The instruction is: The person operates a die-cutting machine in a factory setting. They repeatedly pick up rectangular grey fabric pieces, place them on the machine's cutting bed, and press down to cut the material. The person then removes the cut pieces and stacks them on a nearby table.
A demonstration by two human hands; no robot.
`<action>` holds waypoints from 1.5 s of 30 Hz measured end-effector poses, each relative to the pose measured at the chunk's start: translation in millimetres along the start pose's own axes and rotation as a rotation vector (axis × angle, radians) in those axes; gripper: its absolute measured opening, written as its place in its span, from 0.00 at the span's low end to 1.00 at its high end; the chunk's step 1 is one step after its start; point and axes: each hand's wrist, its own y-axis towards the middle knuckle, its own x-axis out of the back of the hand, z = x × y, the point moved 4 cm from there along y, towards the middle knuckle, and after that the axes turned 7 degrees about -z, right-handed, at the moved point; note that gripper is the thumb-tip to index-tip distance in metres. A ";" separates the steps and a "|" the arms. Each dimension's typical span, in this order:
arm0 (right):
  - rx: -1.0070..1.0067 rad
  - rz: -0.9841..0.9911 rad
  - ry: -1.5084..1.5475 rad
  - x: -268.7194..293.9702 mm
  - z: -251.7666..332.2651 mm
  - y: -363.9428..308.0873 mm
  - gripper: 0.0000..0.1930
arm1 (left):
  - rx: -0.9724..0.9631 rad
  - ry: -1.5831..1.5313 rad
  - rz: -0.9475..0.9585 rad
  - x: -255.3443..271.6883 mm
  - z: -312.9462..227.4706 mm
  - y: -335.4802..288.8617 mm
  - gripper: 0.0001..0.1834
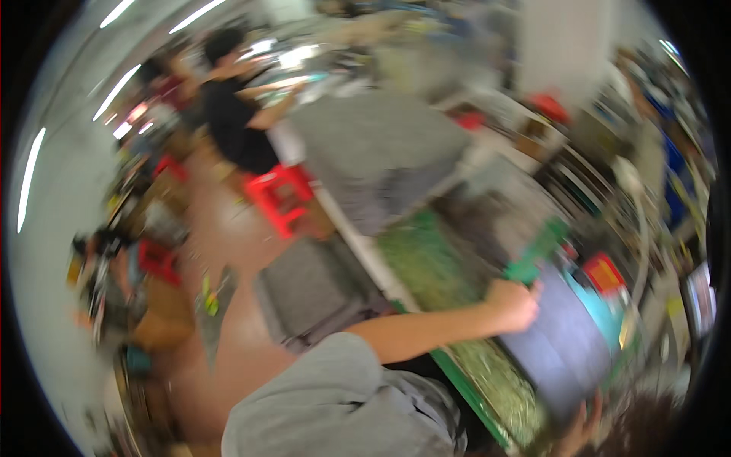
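Observation:
Reaching across the bench, my left hand (515,306) is closed around the lower end of a green elongated tool (542,251), whose exact kind is lost in the blur. Below that fist lies a smooth grey-violet sheet (560,335), bent over toward the right. At the lower edge my right hand (580,428) is at the sheet's near end; its fingers are smeared, and whether they grip the sheet cannot be seen. A green-edged work surface with a mottled yellow-green top (495,373) runs under the sheet.
A large stack of grey sheets (381,137) stands farther along the bench; a lower grey stack (316,286) is left of it. Beyond are a red stool (282,198) and a person in black (232,114). A red-and-yellow box (604,274) sits at right.

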 end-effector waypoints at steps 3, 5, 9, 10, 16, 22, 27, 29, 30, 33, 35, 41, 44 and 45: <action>0.094 0.056 -0.099 -40.9 24.4 -11.6 0.24 | 0.016 0.007 -0.037 -11.9 -2.1 -8.2 0.33; 0.162 0.107 -0.154 -57.6 44.2 -23.3 0.23 | 0.008 0.026 -0.062 -15.4 -0.6 -12.8 0.33; 0.280 0.203 -0.240 -76.0 65.0 -43.1 0.23 | 0.031 0.043 -0.033 -14.6 -5.8 -9.8 0.33; 0.315 0.226 -0.250 -80.3 69.1 -47.1 0.23 | 0.037 0.039 -0.025 -12.6 -6.7 -8.8 0.33; 0.511 0.362 -0.346 -102.2 85.5 -73.9 0.23 | 0.038 0.047 0.010 -12.9 -3.3 -2.0 0.34; 0.634 0.424 -0.416 -107.5 90.3 -88.4 0.23 | 0.068 0.011 0.035 -2.4 -4.5 -5.0 0.33; 0.685 0.447 -0.466 -106.6 90.6 -93.5 0.23 | 0.078 0.008 0.020 -7.7 -1.7 -4.4 0.34; 0.700 0.454 -0.485 -103.1 91.1 -94.1 0.23 | 0.077 0.006 0.008 -10.9 -1.3 -4.7 0.34; 0.709 0.459 -0.497 -102.8 91.5 -94.5 0.23 | 0.074 0.005 0.007 -11.3 -0.7 -5.1 0.34; 0.730 0.460 -0.536 -101.0 94.7 -93.5 0.23 | 0.055 -0.006 -0.008 -10.2 -2.4 -3.0 0.33; 0.739 0.462 -0.559 -100.0 95.1 -93.4 0.23 | 0.040 -0.003 -0.025 -12.2 -1.9 -5.0 0.33; 0.759 0.467 -0.611 -95.6 98.0 -92.8 0.23 | 0.026 0.009 -0.065 -18.5 -3.6 -7.3 0.33; 0.770 0.463 -0.637 -93.3 101.9 -91.3 0.23 | 0.023 0.022 -0.047 -20.0 -4.3 -5.8 0.33; 0.773 0.463 -0.642 -91.9 103.3 -92.5 0.23 | 0.018 0.022 -0.048 -21.2 -4.3 -6.7 0.34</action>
